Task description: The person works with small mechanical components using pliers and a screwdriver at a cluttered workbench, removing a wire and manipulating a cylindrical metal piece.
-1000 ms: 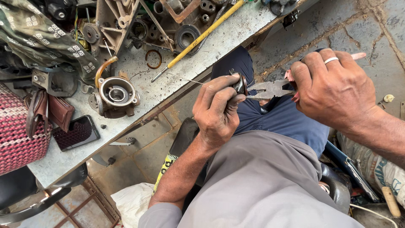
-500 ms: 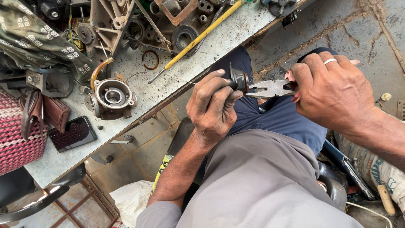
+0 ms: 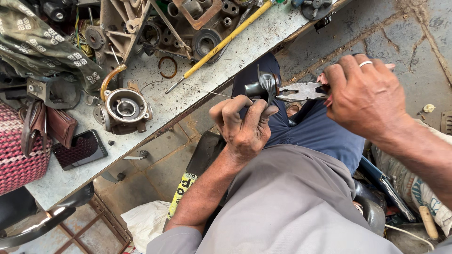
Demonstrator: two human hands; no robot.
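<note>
Small dark metal part [image 3: 264,87] is held up in mid-air just off the near edge of the workbench [image 3: 226,70], above the person's lap. Left hand [image 3: 245,124] has its fingers curled tight around it from below. Thin wire [image 3: 207,90] runs from the part left over the bench edge.

Pliers [image 3: 301,91] come in from the right, nose touching the part; can't tell if the jaws actually bite it. Right hand [image 3: 365,96] is closed around the red handles, ring on one finger.

On the bench, left of the part: round metal housing [image 3: 126,107], loose ring [image 3: 167,67], yellow-handled screwdriver [image 3: 221,42] lying diagonally, pile of castings and bearings at the far edge. Further left: phone [image 3: 80,149], brown wallet [image 3: 60,126], woven pink bag [image 3: 19,160], patterned cloth [image 3: 42,51].

Nothing sits between the hands and the bench edge. Concrete floor [image 3: 400,42] to the right.
</note>
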